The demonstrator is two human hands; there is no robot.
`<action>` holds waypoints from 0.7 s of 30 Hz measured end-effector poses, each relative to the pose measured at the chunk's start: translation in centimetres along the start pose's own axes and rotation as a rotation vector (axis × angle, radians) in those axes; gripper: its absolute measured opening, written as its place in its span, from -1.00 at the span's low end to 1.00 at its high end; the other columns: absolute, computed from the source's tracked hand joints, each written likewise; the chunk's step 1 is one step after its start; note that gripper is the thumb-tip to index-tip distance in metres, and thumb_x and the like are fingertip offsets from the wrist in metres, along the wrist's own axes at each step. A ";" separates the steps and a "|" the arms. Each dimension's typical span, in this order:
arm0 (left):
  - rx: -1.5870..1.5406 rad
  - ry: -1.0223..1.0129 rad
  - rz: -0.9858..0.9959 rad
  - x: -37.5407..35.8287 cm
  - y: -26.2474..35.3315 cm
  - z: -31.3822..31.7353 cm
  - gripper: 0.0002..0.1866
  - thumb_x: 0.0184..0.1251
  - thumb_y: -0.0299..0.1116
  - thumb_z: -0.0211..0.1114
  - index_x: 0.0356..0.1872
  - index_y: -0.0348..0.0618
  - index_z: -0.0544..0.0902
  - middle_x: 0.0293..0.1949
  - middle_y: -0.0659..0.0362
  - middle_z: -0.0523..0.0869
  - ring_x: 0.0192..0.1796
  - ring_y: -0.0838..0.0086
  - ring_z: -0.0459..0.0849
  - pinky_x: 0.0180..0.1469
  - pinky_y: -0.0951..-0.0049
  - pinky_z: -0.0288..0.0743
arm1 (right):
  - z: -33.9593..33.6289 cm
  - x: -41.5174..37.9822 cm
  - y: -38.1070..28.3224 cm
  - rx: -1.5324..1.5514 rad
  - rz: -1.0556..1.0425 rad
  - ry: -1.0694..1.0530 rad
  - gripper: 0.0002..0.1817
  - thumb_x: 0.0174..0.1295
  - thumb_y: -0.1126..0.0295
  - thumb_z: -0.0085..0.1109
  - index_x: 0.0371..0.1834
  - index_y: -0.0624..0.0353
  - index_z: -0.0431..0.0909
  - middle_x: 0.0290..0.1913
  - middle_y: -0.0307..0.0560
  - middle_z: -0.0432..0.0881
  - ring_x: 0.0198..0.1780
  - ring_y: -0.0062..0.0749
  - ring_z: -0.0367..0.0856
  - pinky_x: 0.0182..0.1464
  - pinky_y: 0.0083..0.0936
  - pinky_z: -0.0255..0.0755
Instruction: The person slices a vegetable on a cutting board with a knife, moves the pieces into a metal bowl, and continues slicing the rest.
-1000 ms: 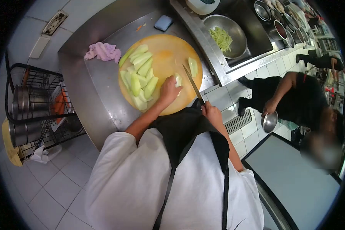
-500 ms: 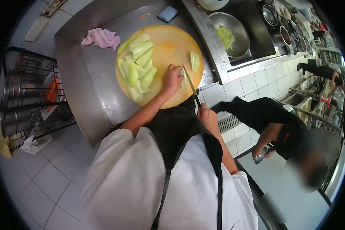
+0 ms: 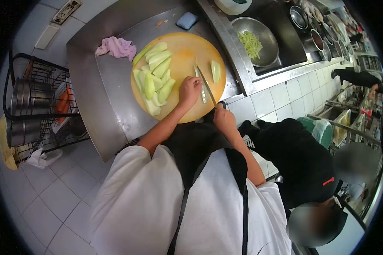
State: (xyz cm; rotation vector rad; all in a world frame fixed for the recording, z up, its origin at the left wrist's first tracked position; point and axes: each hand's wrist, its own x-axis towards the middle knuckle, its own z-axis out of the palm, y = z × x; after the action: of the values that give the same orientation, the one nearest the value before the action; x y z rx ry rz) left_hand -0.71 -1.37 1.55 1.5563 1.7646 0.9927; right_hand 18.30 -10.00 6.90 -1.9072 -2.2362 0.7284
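My right hand (image 3: 224, 121) grips the handle of a kitchen knife (image 3: 208, 88), its blade angled up and left over the round cutting board (image 3: 184, 111). Beside the blade, my left hand (image 3: 190, 91) has its fingers curled in a pinch; whether anything is between them is hidden. A thin pale green vegetable slice (image 3: 204, 94) lies by the blade, close to my left fingertips. Right of the knife rests a pale green wedge (image 3: 215, 71) on its own. Several peeled pale green wedges (image 3: 158, 83) are piled on the board's left half.
A pink cloth (image 3: 116, 46) and a blue sponge (image 3: 187, 20) lie on the steel counter (image 3: 115, 80). To the right, a metal bowl (image 3: 269, 49) holds green strips. A wire rack (image 3: 51, 117) with pots stands at left. A co-worker in black (image 3: 300, 148) bends close on my right.
My left hand has drawn slightly back from the slice, and the knife has shifted a little left. The co-worker has moved closer and bent lower; the bowl in their hands is now largely hidden.
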 end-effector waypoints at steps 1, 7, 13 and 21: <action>-0.041 0.023 -0.021 0.0 -0.2 0.1 -0.79 0.25 -0.42 0.50 -0.13 -0.26 0.77 -0.26 0.03 0.79 -0.30 0.27 0.80 -0.17 0.30 0.66 | -0.4 -0.7 0.1 -0.009 -0.004 -0.009 -0.89 0.35 0.43 0.07 -0.22 0.25 0.44 -0.50 0.26 0.69 -0.42 0.22 0.74 -0.32 0.07 0.62; -0.249 -0.028 -0.204 -0.5 -1.2 1.2 -0.77 0.21 -0.45 0.50 -0.12 -0.23 0.73 -0.37 0.07 0.82 -0.33 0.29 0.82 -0.21 0.31 0.66 | -0.9 -3.2 1.2 -0.103 -0.033 -0.045 -0.89 0.36 0.42 0.09 -0.22 0.23 0.43 -0.50 0.25 0.69 -0.45 0.19 0.74 -0.38 0.03 0.62; -0.223 -0.058 -0.271 0.0 -2.3 1.2 -0.78 0.21 -0.51 0.45 -0.12 -0.26 0.71 -0.37 0.11 0.83 -0.39 0.47 0.79 -0.30 0.39 0.65 | 1.6 -1.5 1.1 -0.058 -0.039 -0.022 -0.90 0.32 0.48 0.09 -0.23 0.27 0.41 -0.50 0.27 0.69 -0.45 0.18 0.74 -0.38 0.01 0.63; -0.029 0.081 -0.184 2.3 -0.3 1.6 -0.78 0.13 -0.44 0.48 -0.19 -0.18 0.71 -0.35 0.09 0.82 -0.27 0.28 0.83 -0.16 0.28 0.66 | 0.6 -1.0 0.4 0.011 -0.012 -0.016 -0.93 0.29 0.52 0.03 -0.23 0.30 0.42 -0.47 0.31 0.70 -0.40 0.24 0.75 -0.29 0.06 0.63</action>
State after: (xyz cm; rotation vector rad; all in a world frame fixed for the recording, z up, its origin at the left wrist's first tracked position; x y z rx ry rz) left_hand 0.09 1.14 0.49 1.3254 1.9014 0.9974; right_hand 18.61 -11.10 6.46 -1.8886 -2.2458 0.7553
